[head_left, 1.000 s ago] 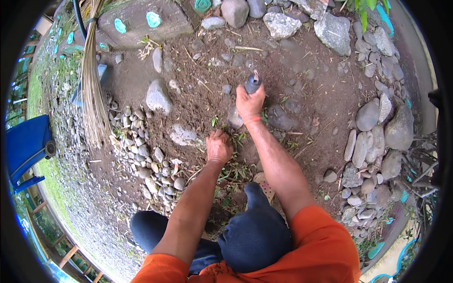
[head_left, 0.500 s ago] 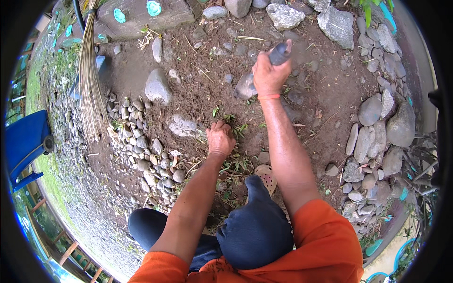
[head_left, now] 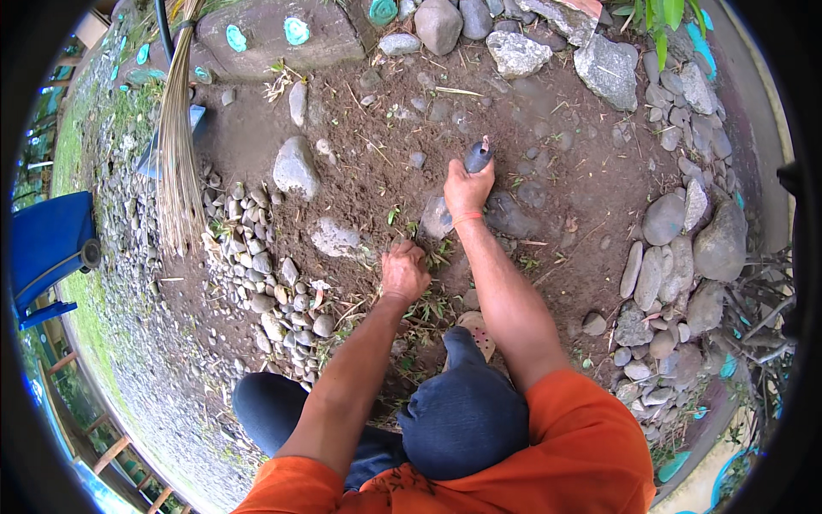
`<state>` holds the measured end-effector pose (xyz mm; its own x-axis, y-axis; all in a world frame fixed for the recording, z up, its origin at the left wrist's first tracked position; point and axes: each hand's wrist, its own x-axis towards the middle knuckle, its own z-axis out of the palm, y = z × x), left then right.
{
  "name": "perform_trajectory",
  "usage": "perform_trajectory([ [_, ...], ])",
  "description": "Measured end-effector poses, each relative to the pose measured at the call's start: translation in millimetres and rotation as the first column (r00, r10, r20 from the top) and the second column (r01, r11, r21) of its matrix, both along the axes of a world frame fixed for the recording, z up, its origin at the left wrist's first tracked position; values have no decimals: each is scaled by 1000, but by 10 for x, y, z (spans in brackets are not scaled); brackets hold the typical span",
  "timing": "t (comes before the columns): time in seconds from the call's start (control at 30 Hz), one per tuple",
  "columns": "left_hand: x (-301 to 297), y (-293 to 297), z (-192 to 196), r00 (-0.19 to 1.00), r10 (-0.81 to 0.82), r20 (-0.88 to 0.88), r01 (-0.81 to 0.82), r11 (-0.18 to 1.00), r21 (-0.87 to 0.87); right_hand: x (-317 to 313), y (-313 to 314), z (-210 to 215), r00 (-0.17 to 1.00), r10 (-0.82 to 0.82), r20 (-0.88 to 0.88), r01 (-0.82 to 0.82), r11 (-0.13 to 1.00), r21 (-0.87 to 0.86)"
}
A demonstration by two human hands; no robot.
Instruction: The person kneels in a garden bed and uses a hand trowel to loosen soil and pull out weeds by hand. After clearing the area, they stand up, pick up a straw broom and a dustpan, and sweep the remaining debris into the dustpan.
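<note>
My right hand (head_left: 469,186) is closed around the dark handle (head_left: 479,157) of a hand trowel. Its flat metal blade (head_left: 436,218) is partly hidden by my hand and points down at the brown soil, close to my left hand. My left hand (head_left: 405,271) rests low on the ground with its fingers curled together. Whatever they hold, if anything, is hidden. Around it lie green weeds (head_left: 439,254) and loose leafy scraps. A pale half-buried stone (head_left: 334,237) sits just left of my left fingers.
Piled pebbles (head_left: 257,257) lie to the left, beside a stick broom (head_left: 178,154) and a blue dustpan (head_left: 195,120). Large stones (head_left: 664,219) border the bed at right. A blue bin (head_left: 53,248) stands far left. One clog (head_left: 476,330) shows by my knee.
My right hand has come down and a little left with the trowel, bringing the blade nearer my left hand. My left hand stays in nearly the same spot.
</note>
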<state>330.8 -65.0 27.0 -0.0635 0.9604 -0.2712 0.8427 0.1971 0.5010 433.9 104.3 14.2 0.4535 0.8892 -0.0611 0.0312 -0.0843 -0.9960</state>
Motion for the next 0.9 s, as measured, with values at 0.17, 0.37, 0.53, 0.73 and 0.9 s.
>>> perform_trajectory([
  [0.17,88,-51,-6,997,53,60,-57,997,55,98,64,322,956,115,-269,-39,961,273],
  [0.37,108,0,-23,993,45,109,-56,993,103,20,-291,3,984,47,-172,-42,999,30],
  [0.53,155,-36,-35,984,66,164,-90,985,144,241,-421,211,974,43,-224,-41,999,14],
  [0.73,195,-27,32,949,226,220,-235,972,15,376,-191,574,953,-46,-299,5,991,-137],
  [0.9,227,-15,-5,949,188,252,-199,980,19,383,-257,532,965,64,-255,-97,988,-122],
])
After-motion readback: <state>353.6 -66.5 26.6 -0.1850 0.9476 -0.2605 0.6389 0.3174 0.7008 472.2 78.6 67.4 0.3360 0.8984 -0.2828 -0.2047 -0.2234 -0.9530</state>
